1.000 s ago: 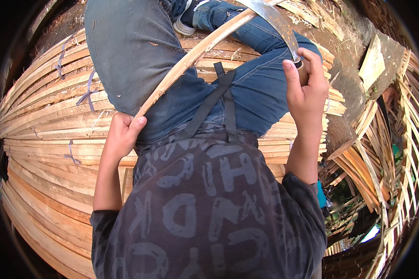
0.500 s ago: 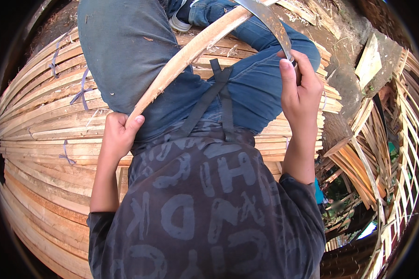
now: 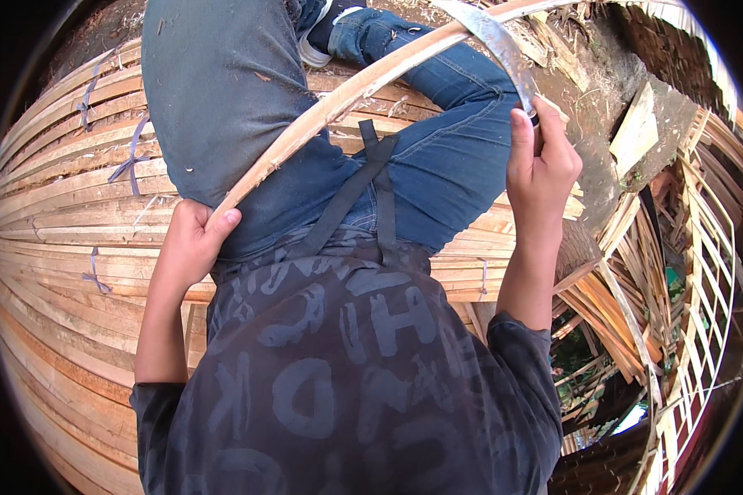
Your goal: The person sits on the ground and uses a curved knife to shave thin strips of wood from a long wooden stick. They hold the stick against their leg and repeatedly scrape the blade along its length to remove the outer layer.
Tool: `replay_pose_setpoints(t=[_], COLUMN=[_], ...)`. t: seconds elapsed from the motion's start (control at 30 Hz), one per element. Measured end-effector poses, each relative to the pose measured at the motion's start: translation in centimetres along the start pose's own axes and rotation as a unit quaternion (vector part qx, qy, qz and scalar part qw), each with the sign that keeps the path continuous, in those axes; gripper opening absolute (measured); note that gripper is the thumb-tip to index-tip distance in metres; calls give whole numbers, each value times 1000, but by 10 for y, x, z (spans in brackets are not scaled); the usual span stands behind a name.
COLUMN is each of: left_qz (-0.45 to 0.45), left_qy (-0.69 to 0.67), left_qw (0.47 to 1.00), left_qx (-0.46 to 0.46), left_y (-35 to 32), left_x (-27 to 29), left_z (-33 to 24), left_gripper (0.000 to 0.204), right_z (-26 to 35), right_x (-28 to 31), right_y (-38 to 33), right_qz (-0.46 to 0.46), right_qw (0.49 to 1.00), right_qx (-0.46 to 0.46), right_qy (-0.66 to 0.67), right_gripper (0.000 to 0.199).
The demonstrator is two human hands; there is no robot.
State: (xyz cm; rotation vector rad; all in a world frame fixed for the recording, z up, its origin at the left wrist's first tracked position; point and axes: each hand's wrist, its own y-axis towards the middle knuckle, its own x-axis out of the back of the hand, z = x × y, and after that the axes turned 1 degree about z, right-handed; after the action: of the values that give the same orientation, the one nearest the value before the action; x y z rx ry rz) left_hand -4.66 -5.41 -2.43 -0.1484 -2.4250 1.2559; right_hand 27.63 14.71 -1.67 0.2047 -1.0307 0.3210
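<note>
My left hand (image 3: 191, 239) is closed around the near end of a long pale wooden strip (image 3: 330, 107), its thumb lying along the wood. The strip passes over my left thigh and runs up to the far right, with rough splinters along its lower edge. In my right hand (image 3: 543, 169), a curved knife (image 3: 504, 56) is gripped by its handle, which the fingers mostly hide. Its wide metal blade arcs up and left and crosses the strip near the top of the view.
Bundles of wooden strips (image 3: 66, 223) tied with purple string (image 3: 130, 157) lie under and left of my legs. Shavings and wood scraps (image 3: 637, 136) litter the ground at the right. Farther right are more loose sticks (image 3: 607, 309) and a pale slatted lattice (image 3: 706, 346).
The blade has moved slightly down and right. The strip now shows further toward the upper right, and my left hand appears a little lower and farther left. Both grips are kept.
</note>
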Motion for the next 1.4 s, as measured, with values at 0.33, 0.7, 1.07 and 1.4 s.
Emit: replay_pose_setpoints(t=[0.33,0.7,1.07,1.4], left_qz=[5,10,69,-9], left_qy=[18,15,36,18], left_qw=[999,998,986,996], left_qx=[40,53,144,86], left_y=[2,-2,0,-6], left_x=[5,7,11,-2], left_z=[-18,-26,-29,-13], left_gripper=[66,66,52,49], right_z=[-18,-46,-11,-34], right_x=[-4,7,-3,-4], right_y=[11,34,25,45], right_qz=[5,-33,47,-40], right_qw=[998,995,996,986], right_qx=[-47,-36,14,-13], right_qy=[-30,-92,-73,-163], right_gripper=[18,16,15,18])
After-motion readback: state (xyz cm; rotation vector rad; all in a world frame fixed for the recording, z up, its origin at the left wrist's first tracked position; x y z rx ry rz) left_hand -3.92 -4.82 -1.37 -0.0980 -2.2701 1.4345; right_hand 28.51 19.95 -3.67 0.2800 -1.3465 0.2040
